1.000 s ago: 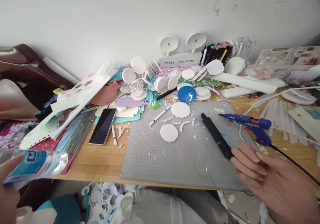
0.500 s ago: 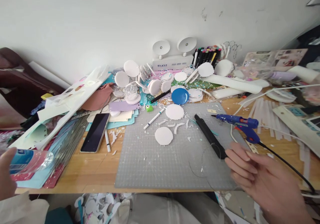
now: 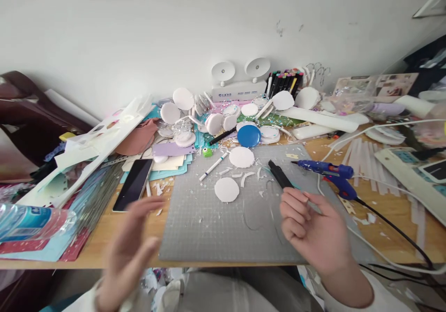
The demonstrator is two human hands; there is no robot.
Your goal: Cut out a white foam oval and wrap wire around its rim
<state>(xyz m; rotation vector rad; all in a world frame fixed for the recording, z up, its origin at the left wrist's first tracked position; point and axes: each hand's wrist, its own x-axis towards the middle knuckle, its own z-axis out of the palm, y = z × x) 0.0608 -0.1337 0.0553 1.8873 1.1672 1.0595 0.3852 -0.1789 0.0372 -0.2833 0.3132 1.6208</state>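
My left hand (image 3: 130, 251), smeared by motion, is over the table's left front, its thumb apart from its fingers and nothing in it. Left of it lies a clear plastic bottle (image 3: 33, 223) with a blue label. My right hand (image 3: 311, 228) is closed, fingers curled, above the right part of the grey cutting mat (image 3: 209, 237); what it pinches, if anything, I cannot make out. It partly covers a long black object (image 3: 278, 173). A thin dark loop of wire or thread (image 3: 256, 228) shows faintly beside it. Two white discs (image 3: 226, 189) lie on the mat.
A blue glue gun (image 3: 325, 169) with a black cord lies to the right, near clear glue sticks (image 3: 378, 163) and a power strip (image 3: 411, 177). A phone (image 3: 133, 184) and a white pen (image 3: 213, 166) lie left. A blue disc (image 3: 248, 136) and piled white discs stand behind.
My left hand has let go of the bottle and moved right, toward the mat. My right hand has moved left and slightly up, now covering part of the black object.
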